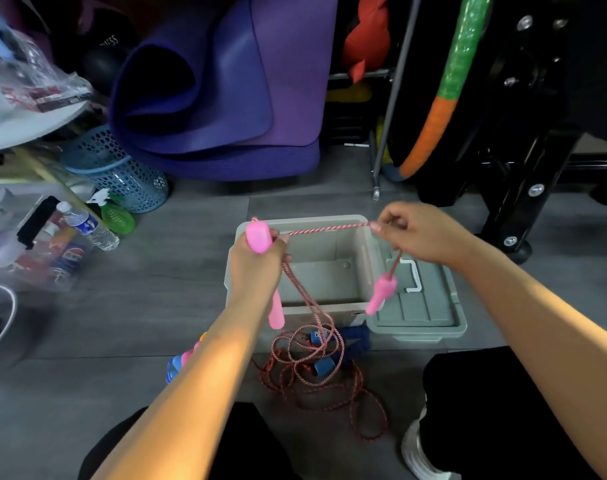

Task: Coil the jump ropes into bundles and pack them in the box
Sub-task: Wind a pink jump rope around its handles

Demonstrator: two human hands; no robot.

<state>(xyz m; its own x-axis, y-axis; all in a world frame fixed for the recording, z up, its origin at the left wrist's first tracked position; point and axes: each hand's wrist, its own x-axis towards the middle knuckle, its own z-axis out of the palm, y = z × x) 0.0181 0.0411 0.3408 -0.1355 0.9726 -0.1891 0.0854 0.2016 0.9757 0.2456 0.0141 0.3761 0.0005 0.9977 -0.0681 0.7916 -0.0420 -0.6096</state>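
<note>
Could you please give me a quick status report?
Left hand grips pink handle. Right hand pinches red-white braided rope. Open grey plastic box empty. Rope tangled on floor.

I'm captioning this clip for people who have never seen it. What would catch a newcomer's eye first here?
First, the two hands at centre: the left hand grips a pink handle, the right hand pinches the red-and-white rope stretched between them over the open grey box, a second pink handle dangling below. The rest of the rope lies tangled on the floor in front. Behind, a big rolled purple mat fills the background.
</note>
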